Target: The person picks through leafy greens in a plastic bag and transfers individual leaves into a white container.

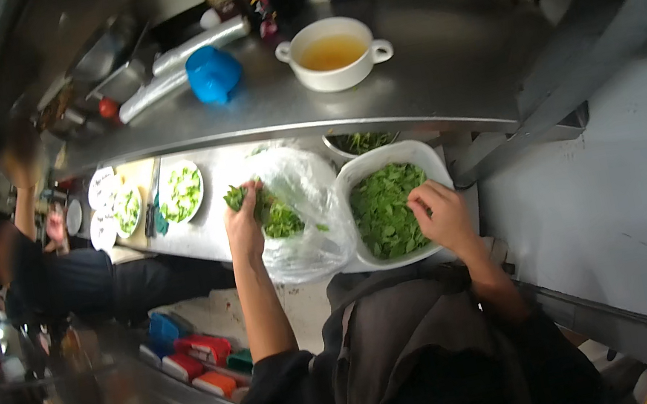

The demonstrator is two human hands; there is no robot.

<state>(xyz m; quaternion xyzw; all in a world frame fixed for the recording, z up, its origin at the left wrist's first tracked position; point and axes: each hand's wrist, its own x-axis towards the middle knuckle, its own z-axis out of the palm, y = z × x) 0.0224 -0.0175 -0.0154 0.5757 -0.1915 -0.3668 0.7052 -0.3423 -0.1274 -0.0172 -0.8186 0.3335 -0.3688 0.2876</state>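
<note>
My left hand (244, 221) grips a bunch of leafy green herbs (236, 197) at the left side of an opened clear plastic bag (322, 247). More greens (282, 220) lie inside that bag. Just right of it stands a white plastic tub (441, 165) with many loose green leaves (388, 210) in it. Over the tub's right side is my right hand (441, 213), its fingertips drawn together; whether a leaf is between them cannot be made out. Behind the tub a metal bowl (334, 147) of greens sits partly under the shelf.
Plates of chopped lettuce (181, 192) and a cutting board (144, 169) are at the left. A steel shelf (438, 78) above holds a white two-handled bowl of yellowish liquid (333, 54), a blue container (212, 73) and wrap rolls (155, 95). Another person (71, 279) stands at the left.
</note>
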